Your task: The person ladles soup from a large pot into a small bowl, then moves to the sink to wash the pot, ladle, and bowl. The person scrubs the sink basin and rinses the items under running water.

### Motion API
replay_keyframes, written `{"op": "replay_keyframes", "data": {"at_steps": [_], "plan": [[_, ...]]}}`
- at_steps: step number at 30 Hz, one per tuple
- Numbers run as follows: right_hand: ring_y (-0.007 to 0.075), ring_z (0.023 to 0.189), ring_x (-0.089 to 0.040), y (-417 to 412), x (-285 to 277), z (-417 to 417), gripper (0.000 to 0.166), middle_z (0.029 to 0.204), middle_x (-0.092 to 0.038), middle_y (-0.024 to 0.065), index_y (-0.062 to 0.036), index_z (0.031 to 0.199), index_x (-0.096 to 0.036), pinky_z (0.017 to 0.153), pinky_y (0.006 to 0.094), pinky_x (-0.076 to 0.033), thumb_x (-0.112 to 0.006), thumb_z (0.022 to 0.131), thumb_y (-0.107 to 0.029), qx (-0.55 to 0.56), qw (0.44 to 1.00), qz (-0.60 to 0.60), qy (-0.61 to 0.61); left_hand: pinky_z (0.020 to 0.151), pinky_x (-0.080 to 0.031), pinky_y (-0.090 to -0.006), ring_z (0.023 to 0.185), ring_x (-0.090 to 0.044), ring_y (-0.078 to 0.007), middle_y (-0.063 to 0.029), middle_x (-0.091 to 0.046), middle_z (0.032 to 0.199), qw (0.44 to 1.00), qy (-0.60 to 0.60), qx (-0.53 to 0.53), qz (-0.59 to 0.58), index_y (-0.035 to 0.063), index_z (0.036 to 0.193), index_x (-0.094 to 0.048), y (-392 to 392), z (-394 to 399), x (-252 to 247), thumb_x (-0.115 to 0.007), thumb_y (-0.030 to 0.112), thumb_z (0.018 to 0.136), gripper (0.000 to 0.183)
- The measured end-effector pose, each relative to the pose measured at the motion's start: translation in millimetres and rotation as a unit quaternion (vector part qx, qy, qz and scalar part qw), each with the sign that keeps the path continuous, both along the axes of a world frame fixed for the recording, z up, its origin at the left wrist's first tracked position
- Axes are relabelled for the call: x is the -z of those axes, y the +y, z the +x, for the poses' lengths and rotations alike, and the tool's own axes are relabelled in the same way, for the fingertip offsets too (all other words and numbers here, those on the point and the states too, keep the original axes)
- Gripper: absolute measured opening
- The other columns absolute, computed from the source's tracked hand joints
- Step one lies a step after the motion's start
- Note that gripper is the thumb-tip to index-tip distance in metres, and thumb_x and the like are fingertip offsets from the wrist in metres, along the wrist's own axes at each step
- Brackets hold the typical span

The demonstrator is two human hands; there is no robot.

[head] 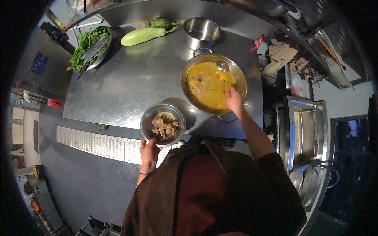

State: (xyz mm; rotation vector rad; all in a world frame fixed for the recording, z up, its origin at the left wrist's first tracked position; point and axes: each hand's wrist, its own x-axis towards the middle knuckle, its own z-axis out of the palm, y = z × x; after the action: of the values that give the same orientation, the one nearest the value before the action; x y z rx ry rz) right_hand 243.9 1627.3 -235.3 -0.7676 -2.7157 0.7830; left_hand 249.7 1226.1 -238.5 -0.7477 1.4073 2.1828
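My left hand (150,152) grips the near rim of a steel bowl (143,125) at the table's front edge. Chunks of brown cooked meat (165,127) and a little pale broth lie in it. To the right, my right hand (235,101) holds the handle of a metal ladle (223,66), over a wide two-handled steel pot (183,85). Yellow soup (206,85) with red and dark bits fills much of this pot. The ladle's bowl is at the soup's far right side; how deep it dips, I cannot tell.
On the steel table (118,85) stand an empty steel pot (202,32), a pale green gourd (143,36), a darker green squash (161,22) and a bowl of leafy greens (91,50) with a dark-handled utensil across it. A sink (304,129) stands at right.
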Motion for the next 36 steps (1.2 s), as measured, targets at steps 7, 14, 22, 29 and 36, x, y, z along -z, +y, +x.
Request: {"op": "replay_keyframes", "data": {"at_steps": [7, 14, 22, 29, 36], "plan": [[0.0135, 0.043, -0.04, -22.8, -13.0, -2.0, 0.024, 0.064, -0.046, 0.0011, -0.011, 0.106, -0.05, 0.037, 0.0268, -0.032, -0.039, 0.085, -0.014, 0.128, 0.869, -0.477, -0.02, 0.046, -0.048, -0.0299, 0.056, -0.052, -0.0156, -0.0064, -0.054, 0.077, 1.0, -0.001, -0.005, 0.017, 0.0079, 0.103, -0.04, 0.1, 2.1, -6.4, -0.056, 0.003, 0.078, 0.029], [0.0122, 0.045, -0.04, -52.1, -12.5, -14.2, 0.009, 0.064, -0.048, 0.0017, -0.0111, 0.091, -0.049, 0.04, 0.0263, -0.031, -0.043, 0.084, -0.014, 0.139, 0.699, -0.701, -0.021, 0.048, -0.049, -0.0307, 0.061, -0.053, -0.0168, -0.0067, -0.053, 0.079, 1.0, -0.01, -0.016, 0.005, 0.0086, 0.101, -0.039, -3.6, 4.4, 5.8, -0.057, 0.004, 0.078, 0.029], [0.0078, 0.045, -0.037, -47.1, -8.2, -22.5, 0.007, 0.062, -0.047, 0.0002, -0.0091, 0.088, -0.049, 0.039, 0.0227, -0.027, -0.045, 0.083, -0.013, 0.1, 0.553, -0.824, -0.073, 0.048, -0.049, -0.0302, 0.06, -0.052, -0.0168, -0.0064, -0.052, 0.078, 1.0, -0.002, -0.01, -0.014, 0.0088, 0.099, -0.039, -0.1, 10.4, -3.3, -0.055, 0.005, 0.078, 0.027], [0.0055, 0.044, -0.035, -48.9, -33.7, -14.8, 0.018, 0.064, -0.045, -0.0008, -0.0075, 0.1, -0.049, 0.038, 0.0199, -0.025, -0.043, 0.084, -0.011, 0.093, 0.624, -0.773, -0.073, 0.049, -0.049, -0.0314, 0.059, -0.052, -0.0171, -0.0074, -0.052, 0.079, 0.999, -0.021, -0.03, -0.01, 0.009, 0.1, -0.038, 4.3, 13.5, -2.1, -0.056, 0.004, 0.078, 0.029], [0.0104, 0.037, -0.038, -36.7, -22.5, -12.8, 0.032, 0.064, -0.049, 0.004, -0.0072, 0.114, -0.047, 0.034, 0.0252, -0.031, -0.044, 0.083, -0.012, -0.001, 0.87, -0.489, -0.065, 0.05, -0.049, -0.0315, 0.06, -0.053, -0.0181, -0.0088, -0.053, 0.079, 1.0, -0.02, -0.005, -0.017, 0.008, 0.1, -0.039, 8.1, 7.6, -11.9, -0.056, 0.006, 0.079, 0.027]]}}
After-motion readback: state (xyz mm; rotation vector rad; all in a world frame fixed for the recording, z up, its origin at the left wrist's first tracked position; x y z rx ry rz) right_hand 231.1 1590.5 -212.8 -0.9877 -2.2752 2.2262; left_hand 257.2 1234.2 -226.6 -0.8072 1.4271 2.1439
